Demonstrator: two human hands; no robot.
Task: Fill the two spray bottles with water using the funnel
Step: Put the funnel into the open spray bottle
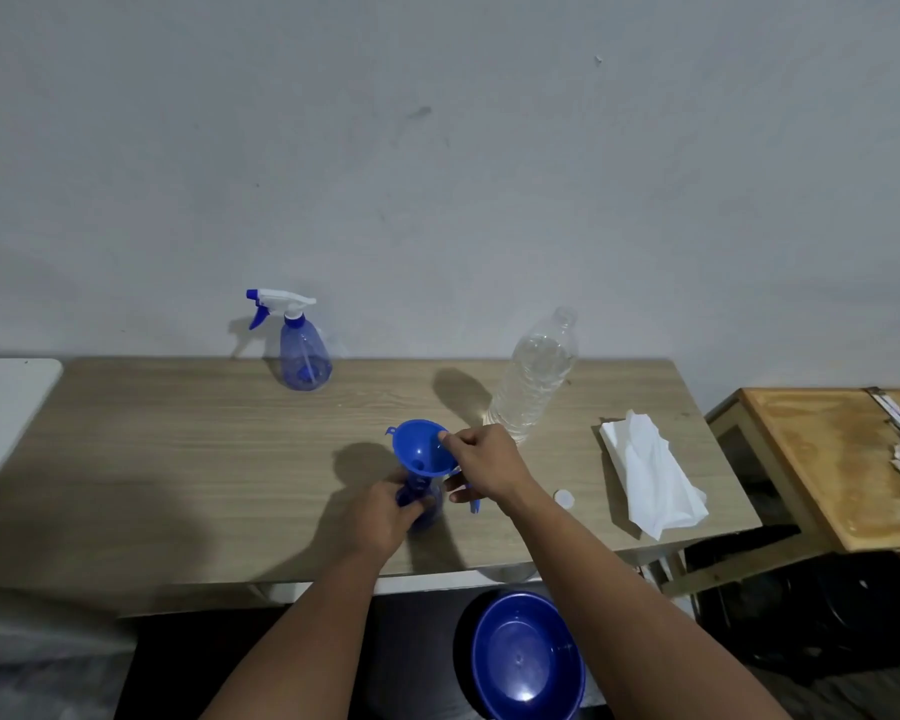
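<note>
A blue funnel [418, 447] sits in the neck of a blue spray bottle [428, 507] near the table's front middle. My right hand [481, 459] pinches the funnel's right rim. My left hand [385, 509] grips the bottle's neck under the funnel. Part of a blue trigger piece [474, 504] shows below my right hand. A second blue spray bottle [302, 350] with a white trigger head stands at the back left. A clear, uncapped water bottle [536, 376] stands at the back right.
A white cap [564, 498] and a crumpled white tissue [650, 475] lie on the wooden table [178, 459] to the right. A blue basin [526, 662] sits below the table's front edge. A second wooden table [827, 459] stands at the right.
</note>
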